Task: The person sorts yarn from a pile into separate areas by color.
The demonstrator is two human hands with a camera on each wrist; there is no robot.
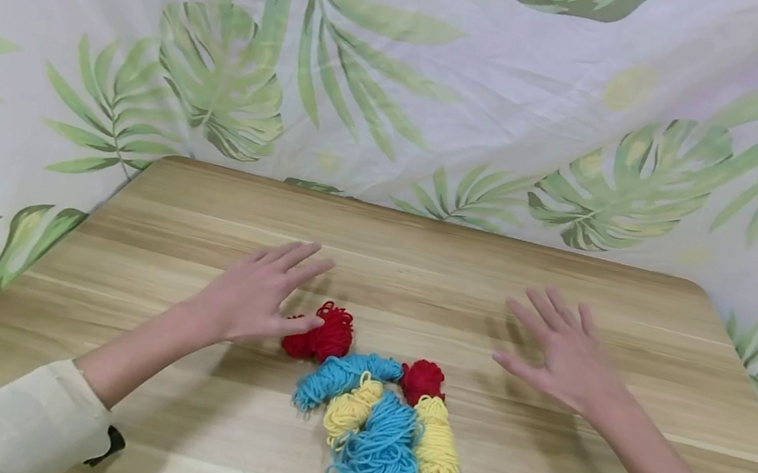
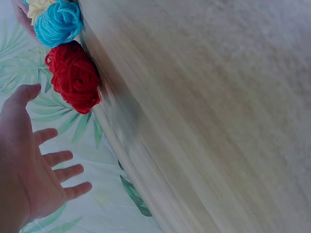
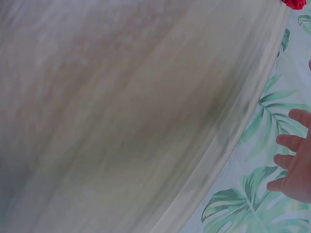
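Note:
Bundles of yarn lie grouped on the wooden table [image 1: 133, 295]. My left hand [image 1: 246, 298], fingers spread, is above the table; its thumb overlaps the left red yarn [image 1: 335, 334] in the head view. The left wrist view shows a gap between that hand [image 2: 29, 170] and the red yarn [image 2: 74, 77]. A blue bundle [image 1: 347, 376] adjoins the red one, with a small yellow bundle [image 1: 351, 411] and a larger blue bundle [image 1: 380, 457] nearer me. Another red bundle [image 1: 423, 381] touches a long yellow one [image 1: 438, 454]. My right hand [image 1: 573, 364] hovers to their right, fingers spread, holding nothing.
Behind the table hangs a pale cloth [image 1: 493, 104] printed with green leaves. The table's far edge [image 1: 427, 221] runs along it. Both forearms have cream sleeves [image 1: 24, 411] with a dark band part showing beneath each.

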